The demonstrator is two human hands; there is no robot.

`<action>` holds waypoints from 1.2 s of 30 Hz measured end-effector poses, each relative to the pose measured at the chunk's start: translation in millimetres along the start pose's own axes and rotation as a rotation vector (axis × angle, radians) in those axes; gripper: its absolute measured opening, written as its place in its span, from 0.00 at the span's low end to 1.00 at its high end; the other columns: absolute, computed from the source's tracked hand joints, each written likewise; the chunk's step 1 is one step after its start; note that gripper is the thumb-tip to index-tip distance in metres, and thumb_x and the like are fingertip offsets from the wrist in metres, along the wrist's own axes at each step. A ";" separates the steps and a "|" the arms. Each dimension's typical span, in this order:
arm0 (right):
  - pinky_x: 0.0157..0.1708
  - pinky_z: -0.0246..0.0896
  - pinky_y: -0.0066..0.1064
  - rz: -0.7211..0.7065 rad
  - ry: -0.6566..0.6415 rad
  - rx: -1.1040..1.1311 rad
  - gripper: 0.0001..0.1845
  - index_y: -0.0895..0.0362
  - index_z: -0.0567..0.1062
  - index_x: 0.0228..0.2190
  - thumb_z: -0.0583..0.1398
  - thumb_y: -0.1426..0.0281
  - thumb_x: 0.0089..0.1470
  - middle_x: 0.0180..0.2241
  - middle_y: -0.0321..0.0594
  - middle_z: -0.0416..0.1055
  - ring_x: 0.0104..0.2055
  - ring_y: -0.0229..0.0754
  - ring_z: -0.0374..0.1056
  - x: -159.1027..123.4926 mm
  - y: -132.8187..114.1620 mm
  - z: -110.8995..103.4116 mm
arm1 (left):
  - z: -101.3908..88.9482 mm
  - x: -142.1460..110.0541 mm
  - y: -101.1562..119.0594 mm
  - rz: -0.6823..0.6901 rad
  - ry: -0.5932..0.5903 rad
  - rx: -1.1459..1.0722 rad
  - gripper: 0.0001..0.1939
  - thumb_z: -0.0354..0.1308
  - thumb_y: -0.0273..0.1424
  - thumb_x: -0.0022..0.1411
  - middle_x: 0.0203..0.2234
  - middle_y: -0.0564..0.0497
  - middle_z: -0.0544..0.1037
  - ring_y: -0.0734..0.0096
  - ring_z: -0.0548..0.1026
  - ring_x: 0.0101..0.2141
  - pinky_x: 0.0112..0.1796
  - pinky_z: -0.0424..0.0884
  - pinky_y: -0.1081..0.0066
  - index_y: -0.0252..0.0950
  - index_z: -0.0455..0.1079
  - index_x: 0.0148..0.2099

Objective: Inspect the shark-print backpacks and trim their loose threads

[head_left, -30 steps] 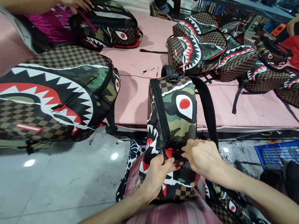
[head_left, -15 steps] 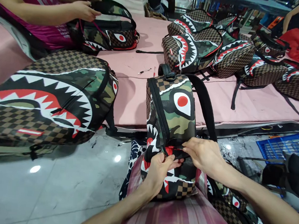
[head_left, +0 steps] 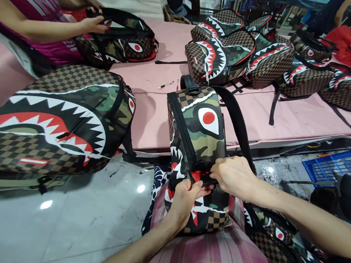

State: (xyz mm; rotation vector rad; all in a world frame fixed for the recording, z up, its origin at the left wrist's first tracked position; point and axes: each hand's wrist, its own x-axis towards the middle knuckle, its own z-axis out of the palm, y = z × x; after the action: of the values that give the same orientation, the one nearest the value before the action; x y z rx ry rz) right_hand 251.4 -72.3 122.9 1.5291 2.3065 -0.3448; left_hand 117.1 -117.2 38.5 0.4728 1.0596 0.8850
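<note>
A backpack with a camouflage and brown check print, a red-and-white eye and shark teeth stands on its end against my lap. Its black strap curves out on the right side. Midway down, red lining shows at a gap between black edges. My left hand pinches the edge below that gap, thumb and fingers closed. Just right of it, my right hand is closed on the black edge on the other side. What exactly lies between the fingertips is partly hidden.
A large shark-print backpack lies at the left. Several similar backpacks crowd the pink table. Across it, a person's hands work on another bag. A blue crate sits on the floor at right; more bags lie beside my lap.
My view has shifted slightly. Both my hands keep their hold at the gap, with the right hand a little closer to the left. The other person's hands have moved slightly on their bag.
</note>
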 end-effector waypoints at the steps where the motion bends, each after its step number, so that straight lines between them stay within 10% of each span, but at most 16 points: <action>1: 0.26 0.52 0.28 -0.005 0.003 0.001 0.16 0.55 0.77 0.31 0.51 0.66 0.56 0.33 0.45 0.76 0.32 0.45 0.72 0.1 0.9 0.8 | -0.1 0.1 -0.2 -0.002 0.004 0.000 0.12 0.62 0.33 0.48 0.26 0.49 0.75 0.61 0.77 0.32 0.40 0.73 0.61 0.30 0.65 0.29; 24: 0.23 0.50 0.28 -0.051 0.082 0.040 0.15 0.58 0.76 0.29 0.51 0.68 0.56 0.31 0.45 0.75 0.30 0.46 0.71 -0.8 2.2 9.1 | -1.2 1.5 2.5 -0.022 -0.006 0.003 0.15 0.64 0.35 0.46 0.28 0.48 0.75 0.60 0.77 0.33 0.41 0.72 0.60 0.29 0.67 0.31; 32: 0.34 0.59 0.28 -0.037 0.342 0.670 0.19 0.57 0.72 0.43 0.58 0.61 0.52 0.36 0.40 0.74 0.36 0.39 0.69 1.5 26.3 9.6 | -5.2 2.8 0.5 0.009 0.020 -0.002 0.18 0.65 0.39 0.45 0.23 0.51 0.72 0.58 0.77 0.33 0.40 0.72 0.60 0.30 0.64 0.27; 36: 0.35 0.58 0.28 -0.073 0.267 0.555 0.15 0.56 0.74 0.41 0.59 0.64 0.51 0.36 0.40 0.75 0.37 0.40 0.70 7.9 10.7 10.6 | -4.0 3.0 1.5 0.007 -0.023 -0.021 0.18 0.65 0.38 0.44 0.27 0.48 0.75 0.61 0.77 0.32 0.39 0.72 0.62 0.30 0.67 0.31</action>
State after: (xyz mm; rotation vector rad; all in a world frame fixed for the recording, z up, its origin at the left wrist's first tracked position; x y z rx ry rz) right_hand 260.1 -65.6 109.9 1.8329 2.6195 -0.9140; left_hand 113.6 -114.3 36.1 0.4685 1.0270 0.8943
